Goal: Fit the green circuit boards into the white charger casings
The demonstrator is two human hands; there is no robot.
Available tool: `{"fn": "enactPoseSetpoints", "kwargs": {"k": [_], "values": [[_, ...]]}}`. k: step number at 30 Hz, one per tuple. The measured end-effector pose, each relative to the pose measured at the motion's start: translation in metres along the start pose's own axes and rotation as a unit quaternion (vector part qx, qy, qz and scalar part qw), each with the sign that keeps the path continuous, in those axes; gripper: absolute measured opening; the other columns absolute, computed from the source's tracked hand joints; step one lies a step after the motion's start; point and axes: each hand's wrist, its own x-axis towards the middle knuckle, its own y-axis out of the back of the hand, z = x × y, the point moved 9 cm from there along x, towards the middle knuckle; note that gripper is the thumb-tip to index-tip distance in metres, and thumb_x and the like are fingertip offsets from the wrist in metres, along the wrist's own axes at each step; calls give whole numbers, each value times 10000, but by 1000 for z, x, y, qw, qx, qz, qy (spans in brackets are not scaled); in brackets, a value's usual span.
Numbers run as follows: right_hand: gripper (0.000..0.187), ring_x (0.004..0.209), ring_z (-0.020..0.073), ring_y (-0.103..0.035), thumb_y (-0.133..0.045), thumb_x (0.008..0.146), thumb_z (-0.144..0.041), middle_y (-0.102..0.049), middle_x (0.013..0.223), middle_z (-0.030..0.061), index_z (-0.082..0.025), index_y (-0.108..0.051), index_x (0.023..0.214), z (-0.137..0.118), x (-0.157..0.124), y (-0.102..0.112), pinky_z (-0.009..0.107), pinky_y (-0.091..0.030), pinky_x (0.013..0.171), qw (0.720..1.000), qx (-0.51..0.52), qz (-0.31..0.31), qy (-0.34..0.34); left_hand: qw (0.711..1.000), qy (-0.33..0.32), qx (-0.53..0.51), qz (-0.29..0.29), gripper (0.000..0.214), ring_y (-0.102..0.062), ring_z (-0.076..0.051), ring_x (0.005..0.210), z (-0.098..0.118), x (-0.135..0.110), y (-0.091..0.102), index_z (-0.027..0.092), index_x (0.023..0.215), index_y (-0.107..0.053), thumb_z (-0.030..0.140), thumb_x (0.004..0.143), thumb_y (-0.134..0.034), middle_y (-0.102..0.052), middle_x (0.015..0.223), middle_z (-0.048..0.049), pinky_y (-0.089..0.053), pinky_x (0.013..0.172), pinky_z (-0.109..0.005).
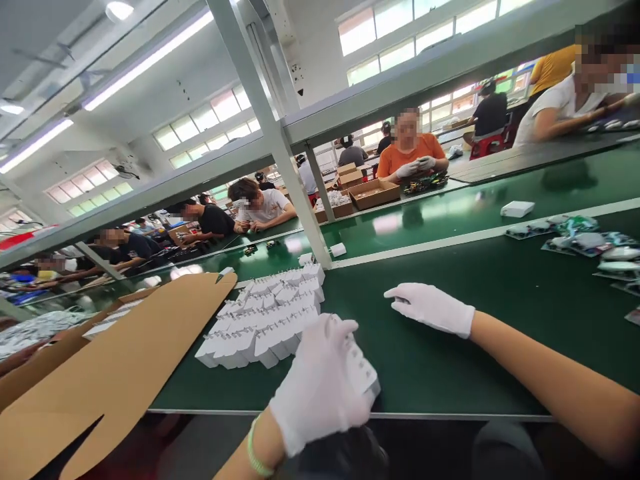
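My left hand (325,380), in a white glove, is closed around a short row of white plug chargers (369,377) near the front edge of the green work surface. Its fingers cover part of them. Just beyond it stand several rows of white plug chargers (270,320), packed side by side with their metal pins pointing up. My right hand (433,308), also gloved, hovers over the green surface to the right. Its fingers reach loosely to the left, a little apart from the thumb, and nothing shows in them.
An open cardboard box (125,353) with long flaps lies at the left. A metal post (295,167) rises behind the chargers. Circuit boards in bags (585,237) lie at the right. A single white charger (517,209) rests on the conveyor (430,213); co-workers sit beyond.
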Motion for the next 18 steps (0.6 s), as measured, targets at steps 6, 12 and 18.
{"fn": "enactPoseSetpoints", "kwargs": {"k": [6, 12, 18], "values": [[366, 1080, 217, -614, -427, 916, -287, -662, 1189, 90, -148, -622, 1193, 24, 1, 22, 313, -449, 961, 997, -41, 29, -65, 998, 8, 57, -13, 586, -572, -404, 953, 38, 122, -31, 138, 1037, -608, 515, 590, -643, -606, 974, -199, -422, 794, -492], [299, 1033, 198, -611, -503, 938, -342, -652, 1133, 73, -168, -601, 1162, 74, -1, 53, 397, -468, 924, 974, -100, 69, -189, 993, 80, 85, -9, 665, -569, -460, 994, 30, 167, -37, 107, 1115, -578, 631, 717, -480, -571, 1112, -277, -428, 733, -516], [336, 1142, 259, -525, -525, 927, -367, -541, 1259, 104, -166, -553, 1195, 166, -63, 133, 479, -447, 937, 850, -193, 174, -458, 987, -69, 143, 8, 820, -172, -460, 1385, 64, 152, -21, 235, 1396, -392, 621, 699, -586, -212, 1541, -190, -205, 1027, -630]]}}
